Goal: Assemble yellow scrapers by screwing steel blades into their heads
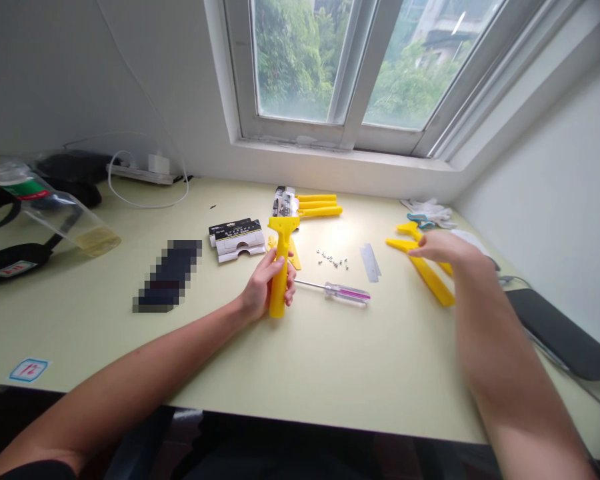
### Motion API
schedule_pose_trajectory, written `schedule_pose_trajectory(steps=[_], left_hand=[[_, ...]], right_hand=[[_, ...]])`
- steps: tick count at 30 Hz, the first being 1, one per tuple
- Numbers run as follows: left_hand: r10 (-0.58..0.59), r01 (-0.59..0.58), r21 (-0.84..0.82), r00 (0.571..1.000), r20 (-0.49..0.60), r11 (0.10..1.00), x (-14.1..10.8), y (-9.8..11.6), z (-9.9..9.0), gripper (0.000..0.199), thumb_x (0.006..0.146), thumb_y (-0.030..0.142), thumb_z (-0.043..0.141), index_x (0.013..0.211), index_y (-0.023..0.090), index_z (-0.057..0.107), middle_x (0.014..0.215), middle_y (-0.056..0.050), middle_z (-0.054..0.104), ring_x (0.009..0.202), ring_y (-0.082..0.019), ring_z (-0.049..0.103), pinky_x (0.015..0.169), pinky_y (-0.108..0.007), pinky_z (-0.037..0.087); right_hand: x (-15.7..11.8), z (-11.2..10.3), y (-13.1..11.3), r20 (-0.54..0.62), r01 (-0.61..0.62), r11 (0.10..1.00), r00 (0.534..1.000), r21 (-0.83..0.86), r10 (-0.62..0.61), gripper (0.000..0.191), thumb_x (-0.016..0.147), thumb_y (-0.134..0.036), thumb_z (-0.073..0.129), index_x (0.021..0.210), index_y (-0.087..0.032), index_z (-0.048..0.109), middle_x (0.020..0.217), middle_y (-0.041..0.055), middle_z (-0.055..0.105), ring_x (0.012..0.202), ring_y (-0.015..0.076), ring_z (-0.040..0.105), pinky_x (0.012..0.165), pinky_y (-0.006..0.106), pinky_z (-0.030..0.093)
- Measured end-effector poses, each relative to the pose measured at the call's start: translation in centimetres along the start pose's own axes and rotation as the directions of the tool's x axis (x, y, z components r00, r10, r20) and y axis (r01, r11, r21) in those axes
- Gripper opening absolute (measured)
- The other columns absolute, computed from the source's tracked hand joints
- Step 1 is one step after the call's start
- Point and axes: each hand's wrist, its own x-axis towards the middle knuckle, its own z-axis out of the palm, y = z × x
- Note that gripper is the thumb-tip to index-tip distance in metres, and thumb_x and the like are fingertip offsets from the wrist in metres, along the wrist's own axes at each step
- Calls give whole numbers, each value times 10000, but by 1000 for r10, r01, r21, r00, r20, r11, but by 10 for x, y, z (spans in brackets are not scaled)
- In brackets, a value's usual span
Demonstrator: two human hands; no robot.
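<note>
Left hand (257,288): fingers wrapped round a scraper (278,293), its head pointing windowward
Right hand (443,248): fingers bunched at the spare scrapers (434,283); whether they pinch one, I can't tell
Screws (336,264): loose in the middle; a sweeping wrist could scatter them
Driver (347,294): beside the left hand; a knock could roll it
Blades (369,262): uncovered, overlapping; careless reaching could nick skin

Behind the screwdriver (347,293), screws (336,265) lie between scraper (279,283) and blades (369,263).
</note>
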Motion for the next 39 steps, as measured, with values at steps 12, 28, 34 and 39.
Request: schedule_pose_trajectory(steps=[12,28,34,39], left_hand=[[-54,54,3,997,55,999,-6,-6,-3,253,890,446,522,1039,245,484,750,15,521,491,-120,512,392,-239,455],[-27,27,3,998,62,1000,-3,-6,-5,231,922,427,477,1044,232,455,739,19,520,481,-121,507,393,-251,464],[-20,21,-4,997,80,1000,-4,-7,-6,210,924,404,479,1038,230,462,744,19,518,486,-123,511,394,-253,460],[-48,49,-18,996,73,999,-3,-7,-6,233,928,411,466,1045,212,492,771,8,516,505,-114,508,410,-247,461]], right_hand=[[-12,34,-107,270,416,898,857,142,-439,260,817,-374,591,1025,-244,677,1007,70,676,891,217,635,763,331,490],[-21,61,-138,14,686,715,721,136,-693,187,893,-241,564,935,-244,746,1075,88,658,1014,251,533,907,403,440],[-16,55,-120,68,612,783,781,110,-620,143,846,-207,611,802,-227,745,1084,108,642,1046,277,515,900,420,431],[-12,52,-111,40,585,805,806,100,-591,150,865,-245,593,866,-225,742,1065,101,647,1044,257,535,934,405,429]])
